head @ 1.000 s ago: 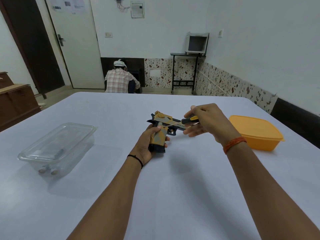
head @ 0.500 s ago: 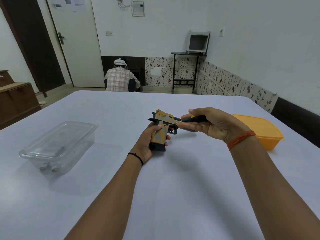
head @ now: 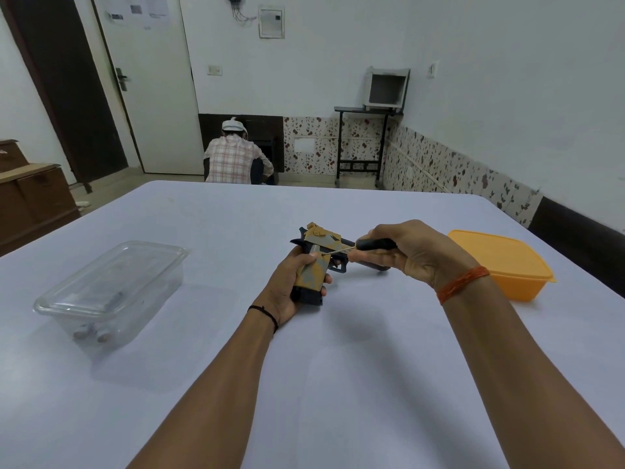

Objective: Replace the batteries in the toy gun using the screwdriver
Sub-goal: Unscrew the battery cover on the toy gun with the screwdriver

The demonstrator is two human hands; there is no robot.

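A yellow and black toy gun lies on its side at the middle of the white table. My left hand grips its handle from below, thumb on the yellow side panel. My right hand grips the black handle of a screwdriver. Its thin metal shaft points left and its tip touches the upper part of the gun's handle. The gun's barrel is partly hidden behind my right hand.
A clear lidded plastic box with small items inside stands at the left. An orange lidded container sits at the right behind my right wrist. Beyond the table's far edge a person crouches on the floor.
My right hand has turned on the screwdriver, its wrist dropping toward me and the yellow part of the handle going out of sight. The gun and my left hand have stayed in place.
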